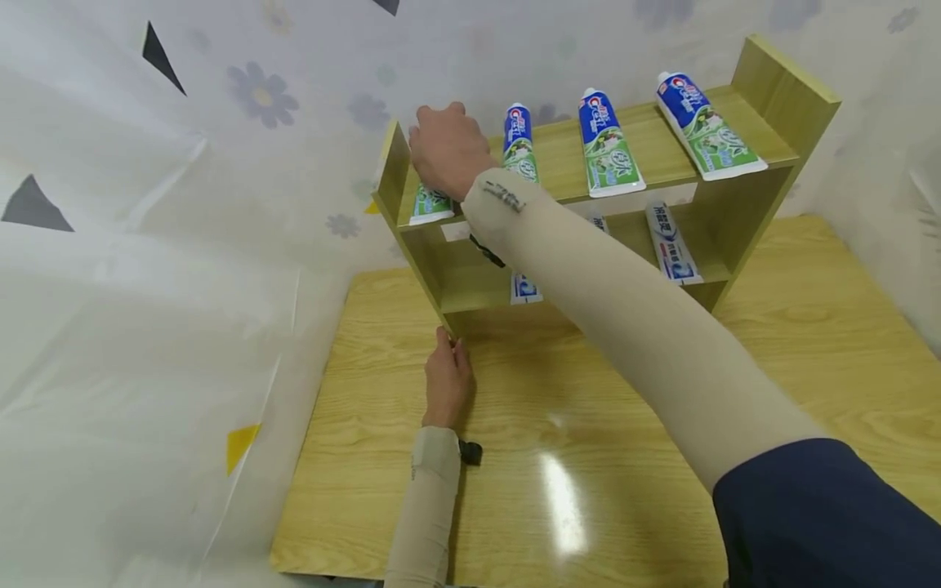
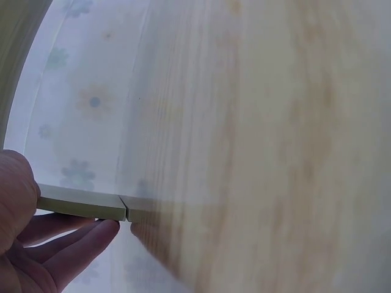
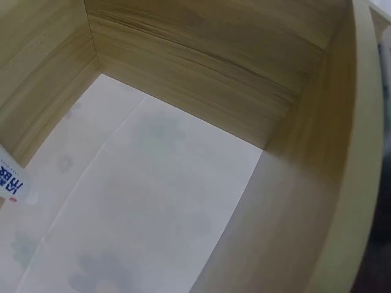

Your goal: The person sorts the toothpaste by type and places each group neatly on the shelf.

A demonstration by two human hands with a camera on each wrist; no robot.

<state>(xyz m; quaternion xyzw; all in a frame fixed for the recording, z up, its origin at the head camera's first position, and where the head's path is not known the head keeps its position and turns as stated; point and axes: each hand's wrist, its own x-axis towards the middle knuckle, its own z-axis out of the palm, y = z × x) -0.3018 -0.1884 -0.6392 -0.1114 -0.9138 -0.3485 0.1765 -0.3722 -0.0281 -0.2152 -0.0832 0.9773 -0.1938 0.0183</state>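
A two-tier wooden shelf (image 1: 790,77) stands at the back of the table. My right hand (image 1: 448,151) is at the left end of its upper tier. Curled fingers grip a green and blue toothpaste tube (image 1: 431,206) there; most of the tube is hidden under the hand. My left hand (image 1: 447,380) pinches the lower front corner of the shelf's left side panel (image 1: 422,273). The left wrist view shows the thumb and fingers (image 2: 82,253) on either side of the thin board edge (image 2: 82,207). The right wrist view looks into the shelf's lower compartment, without the hand.
Three more green and blue toothpaste tubes (image 1: 608,147) lie along the upper tier. White toothpaste tubes (image 1: 672,245) lie on the lower tier, partly behind my right forearm. The wood-grain table (image 1: 588,384) spreads in front. Flower-patterned sheeting (image 1: 316,106) hangs behind and at the left.
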